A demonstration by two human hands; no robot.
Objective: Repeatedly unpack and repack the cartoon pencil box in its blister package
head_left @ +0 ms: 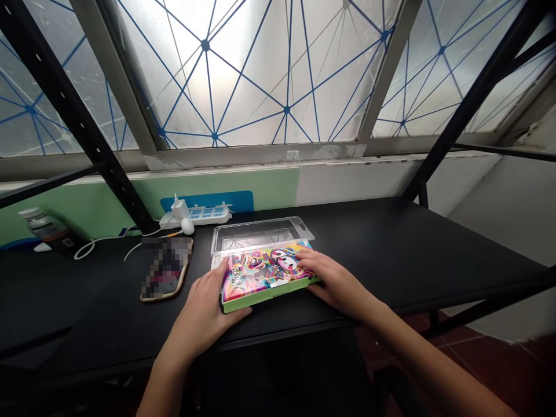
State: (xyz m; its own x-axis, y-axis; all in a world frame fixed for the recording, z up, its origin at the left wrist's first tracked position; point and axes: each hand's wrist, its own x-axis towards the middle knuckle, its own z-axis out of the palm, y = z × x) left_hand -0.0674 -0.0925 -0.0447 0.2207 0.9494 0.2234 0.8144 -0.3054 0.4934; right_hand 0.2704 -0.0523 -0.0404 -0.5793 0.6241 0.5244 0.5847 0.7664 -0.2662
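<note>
A flat green-edged box (266, 279) with a bright cartoon print lies on the black table, its far end against a clear plastic blister tray (260, 236). My left hand (202, 313) grips the box's near left corner, with the thumb and fingers around its edge. My right hand (334, 282) rests on the box's right end, with the fingers spread across the printed top. The part of the box under my fingers is hidden.
A pixelated, blurred flat object in a tan case (166, 269) lies left of my hands. Behind it stand a white power strip (195, 215) with a plugged-in charger and white cables. A bottle (43, 225) lies at the far left. Black shelf uprights (108, 156) flank the table.
</note>
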